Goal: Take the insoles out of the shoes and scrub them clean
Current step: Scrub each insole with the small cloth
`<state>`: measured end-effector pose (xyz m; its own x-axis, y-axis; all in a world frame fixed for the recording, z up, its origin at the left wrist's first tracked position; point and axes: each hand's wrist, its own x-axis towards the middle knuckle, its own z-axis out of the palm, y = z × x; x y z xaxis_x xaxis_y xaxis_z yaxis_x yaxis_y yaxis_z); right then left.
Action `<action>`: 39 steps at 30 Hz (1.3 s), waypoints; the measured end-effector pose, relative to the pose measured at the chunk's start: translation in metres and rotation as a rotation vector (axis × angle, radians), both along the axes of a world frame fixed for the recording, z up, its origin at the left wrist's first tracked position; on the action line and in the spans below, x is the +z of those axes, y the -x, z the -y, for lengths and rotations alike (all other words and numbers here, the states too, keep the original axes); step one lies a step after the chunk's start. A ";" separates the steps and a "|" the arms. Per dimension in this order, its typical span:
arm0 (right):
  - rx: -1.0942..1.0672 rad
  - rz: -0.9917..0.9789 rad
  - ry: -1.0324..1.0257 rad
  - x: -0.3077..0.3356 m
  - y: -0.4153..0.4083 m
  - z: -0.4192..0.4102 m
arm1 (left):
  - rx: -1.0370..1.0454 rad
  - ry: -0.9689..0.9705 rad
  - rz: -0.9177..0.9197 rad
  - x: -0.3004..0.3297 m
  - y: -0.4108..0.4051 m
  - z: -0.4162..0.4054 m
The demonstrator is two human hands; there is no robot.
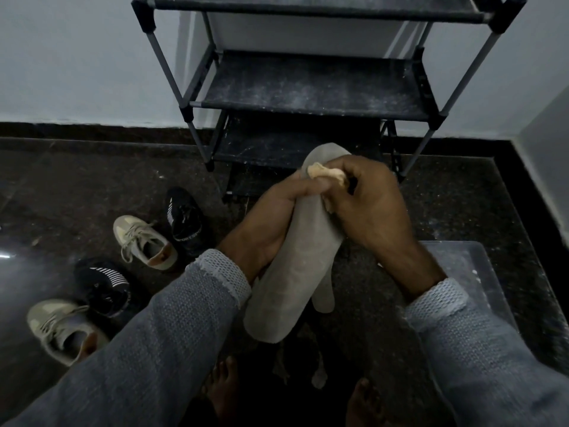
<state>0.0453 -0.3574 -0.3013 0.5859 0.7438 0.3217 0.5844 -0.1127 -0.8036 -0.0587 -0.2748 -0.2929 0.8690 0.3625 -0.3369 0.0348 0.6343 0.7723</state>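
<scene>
A long grey insole [292, 266] is held up in front of me, toe end away. My left hand [271, 217] grips its left edge from underneath, thumb across the top. My right hand [366, 204] pinches a small beige sponge or cloth [326, 173] and presses it on the insole's toe end. A second grey insole [323, 297] peeks out behind the first, hanging lower right. Two beige sneakers [144, 241] [61, 328] and two black shoes [184, 220] [104, 285] lie on the floor to the left.
A black shoe rack [308, 87] with dusty shelves stands against the wall straight ahead. A translucent plastic bin [471, 272] sits on the dark floor at the right. My bare feet [221, 392] are below, with scraps of debris [317, 374] between them.
</scene>
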 end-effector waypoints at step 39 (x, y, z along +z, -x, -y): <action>-0.194 0.085 0.008 0.004 -0.019 0.001 | -0.155 -0.470 0.036 -0.019 -0.005 0.001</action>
